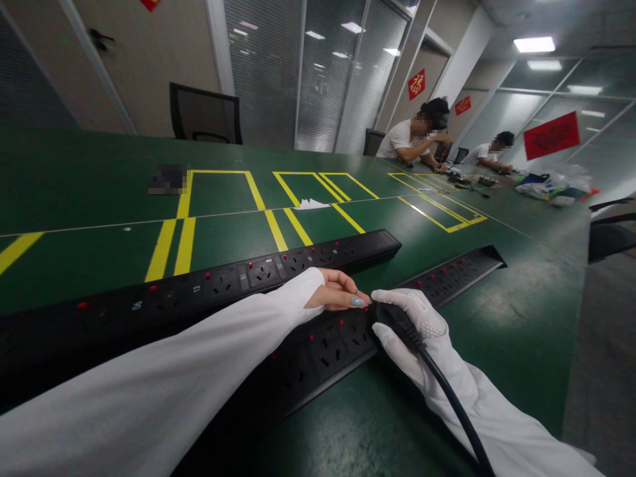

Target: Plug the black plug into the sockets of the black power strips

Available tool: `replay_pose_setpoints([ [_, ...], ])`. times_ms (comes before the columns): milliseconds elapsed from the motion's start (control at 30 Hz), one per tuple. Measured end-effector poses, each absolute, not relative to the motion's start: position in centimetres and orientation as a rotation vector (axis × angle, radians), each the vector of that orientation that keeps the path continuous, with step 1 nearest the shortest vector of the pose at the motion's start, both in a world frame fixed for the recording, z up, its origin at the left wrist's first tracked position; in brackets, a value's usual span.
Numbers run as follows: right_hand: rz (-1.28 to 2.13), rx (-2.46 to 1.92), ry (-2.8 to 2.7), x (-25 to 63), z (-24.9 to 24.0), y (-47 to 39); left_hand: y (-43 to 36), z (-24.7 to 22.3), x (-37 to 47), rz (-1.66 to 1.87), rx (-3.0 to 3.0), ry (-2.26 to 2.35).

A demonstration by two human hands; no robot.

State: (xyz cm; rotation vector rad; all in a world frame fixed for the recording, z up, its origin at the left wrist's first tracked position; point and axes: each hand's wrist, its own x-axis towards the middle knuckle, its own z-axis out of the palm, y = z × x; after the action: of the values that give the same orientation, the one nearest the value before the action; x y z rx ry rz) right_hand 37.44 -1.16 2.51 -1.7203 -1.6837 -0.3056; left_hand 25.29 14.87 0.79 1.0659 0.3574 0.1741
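The plug (395,319), clamped in the right hand (431,320), is apparently being seated; alignment is needed. Grip by the left hand (332,291) cannot be told.

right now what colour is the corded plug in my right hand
The corded plug is black, head view.

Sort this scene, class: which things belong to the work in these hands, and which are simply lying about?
Belong to the work:
black plug, held in the right hand
its cable
near power strip, close to the left hand

Lying about:
white paper scrap
plastic bags
far power strip, perhaps: neither hand holds it
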Motion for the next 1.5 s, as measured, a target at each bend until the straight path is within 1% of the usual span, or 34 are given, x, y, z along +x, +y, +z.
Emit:
replay_pose_setpoints([
  [567, -0.291, -1.705, -1.685, 37.57, 2.45, -1.17, 15.02, 0.71, 25.33, 0.184, 1.15, 0.313],
  [900, -0.322, -1.704, -1.655, 37.58, 2.21, -0.99, 14.59, 0.72, 25.24, 0.268, 1.205, 0.138],
  [1500, -0.334, -1.71, -1.661, 37.57, 2.2, -1.04, 14.64, 0.7, 25.39, 0.256, 1.198, 0.196],
])
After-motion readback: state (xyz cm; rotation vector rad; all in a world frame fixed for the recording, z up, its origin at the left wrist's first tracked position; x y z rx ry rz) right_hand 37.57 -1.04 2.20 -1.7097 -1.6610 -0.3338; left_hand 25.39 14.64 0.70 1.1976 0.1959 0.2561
